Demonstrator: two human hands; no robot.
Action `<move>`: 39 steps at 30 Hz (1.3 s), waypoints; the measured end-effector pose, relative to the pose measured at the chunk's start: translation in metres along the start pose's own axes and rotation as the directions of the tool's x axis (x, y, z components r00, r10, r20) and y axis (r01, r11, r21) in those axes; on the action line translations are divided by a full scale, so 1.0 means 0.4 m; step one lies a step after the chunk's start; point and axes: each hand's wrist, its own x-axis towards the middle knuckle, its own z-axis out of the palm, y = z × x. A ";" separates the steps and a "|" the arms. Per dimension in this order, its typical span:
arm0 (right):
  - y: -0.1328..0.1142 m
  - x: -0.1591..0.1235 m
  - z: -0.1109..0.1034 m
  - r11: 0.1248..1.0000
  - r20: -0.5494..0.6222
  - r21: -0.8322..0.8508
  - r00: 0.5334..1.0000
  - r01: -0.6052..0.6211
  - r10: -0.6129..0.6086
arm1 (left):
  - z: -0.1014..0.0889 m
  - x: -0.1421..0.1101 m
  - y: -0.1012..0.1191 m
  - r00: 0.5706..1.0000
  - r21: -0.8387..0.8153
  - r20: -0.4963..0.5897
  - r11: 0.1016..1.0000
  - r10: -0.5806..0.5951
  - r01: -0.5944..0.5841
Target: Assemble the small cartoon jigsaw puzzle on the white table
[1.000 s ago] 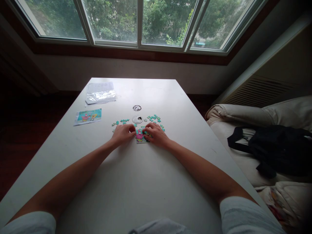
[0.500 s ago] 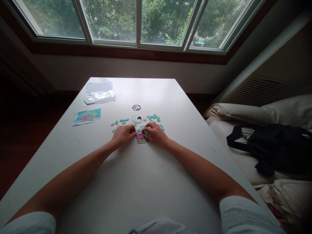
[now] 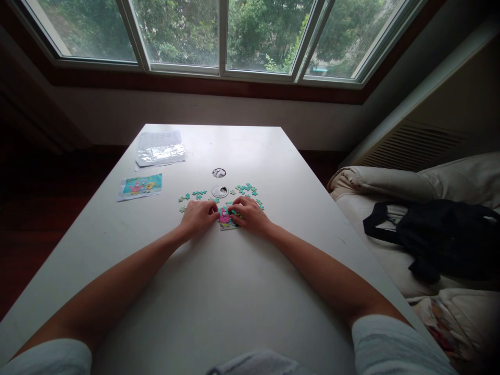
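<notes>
Daylight comes through a wide window [image 3: 183, 36] with green trees [image 3: 258, 31] outside, falling over a white table [image 3: 226, 302] that stands on a dark reddish floor [image 3: 42, 219]. Near the middle of the table lies a small, partly joined jigsaw puzzle [image 3: 224, 218], flat, showing a pink figure on a colourful ground. At its left edge is the left hand [image 3: 200, 214], its fingers curled and its thumb and forefinger drawn close together; I cannot tell whether that grip pinches a piece. From the other side the right hand [image 3: 252, 214] reaches over the puzzle, fingers bent, fingertips on or just above it and covering its right part; whether this grip holds anything is hidden. Beyond the hands, loose teal pieces [image 3: 245, 188] are scattered to the left and right, with two round, silvery items [image 3: 219, 191] between and behind them, one farther off than the other. To the left lies a printed picture sheet [image 3: 141, 186], and past it some papers with a clear plastic wrapper [image 3: 161, 150]. On the right, a black bag [image 3: 449, 239] rests on a cream sofa [image 3: 375, 182].
</notes>
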 end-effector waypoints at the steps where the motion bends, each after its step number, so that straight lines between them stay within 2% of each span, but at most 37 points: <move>1: 0.000 0.000 0.000 1.000 0.001 -0.001 1.000 0.001 -0.001 | 0.000 0.000 -0.001 1.000 0.001 0.000 1.000 0.001 -0.001; 9: 0.005 -0.001 -0.003 1.000 0.006 -0.010 1.000 -0.009 0.009 | -0.017 0.006 -0.024 0.997 -0.003 0.043 0.998 0.057 -0.057; 12: 0.007 -0.002 -0.003 1.000 0.006 -0.018 1.000 -0.004 0.004 | -0.038 0.004 -0.024 0.984 0.016 0.080 0.987 0.156 -0.158; 15: 0.008 -0.004 -0.002 1.000 0.006 -0.018 1.000 0.002 -0.001 | -0.059 -0.004 -0.012 0.948 0.043 0.130 0.954 0.289 -0.297; 17: 0.009 -0.005 -0.002 1.000 0.005 -0.011 1.000 0.006 -0.006 | -0.068 -0.013 -0.001 0.931 0.057 0.162 0.939 0.326 -0.339; 21: 0.020 -0.004 -0.015 0.999 -0.015 0.033 1.000 -0.006 0.006 | -0.072 -0.034 0.025 0.944 0.114 0.196 0.950 0.265 -0.290; 26: 0.059 0.002 -0.064 0.989 -0.121 0.116 0.986 -0.097 0.111 | -0.069 -0.054 0.046 0.946 0.223 0.245 0.937 0.212 -0.268; 31: 0.099 0.008 -0.112 0.974 -0.184 0.131 0.961 -0.184 0.206 | -0.063 -0.064 0.060 0.951 0.274 0.251 0.928 0.183 -0.251; 34: 0.112 0.007 -0.119 0.966 -0.198 0.139 0.950 -0.219 0.243 | -0.060 -0.057 0.056 0.962 0.284 0.203 0.929 0.183 -0.237; 37: 0.118 0.005 -0.108 0.960 -0.179 0.150 0.948 -0.237 0.262 | -0.052 -0.031 0.022 0.980 0.321 0.070 0.926 0.184 -0.197; 39: 0.117 0.004 -0.096 0.958 -0.167 0.159 0.950 -0.239 0.264 | -0.043 -0.009 -0.014 0.989 0.341 -0.021 0.931 0.146 -0.130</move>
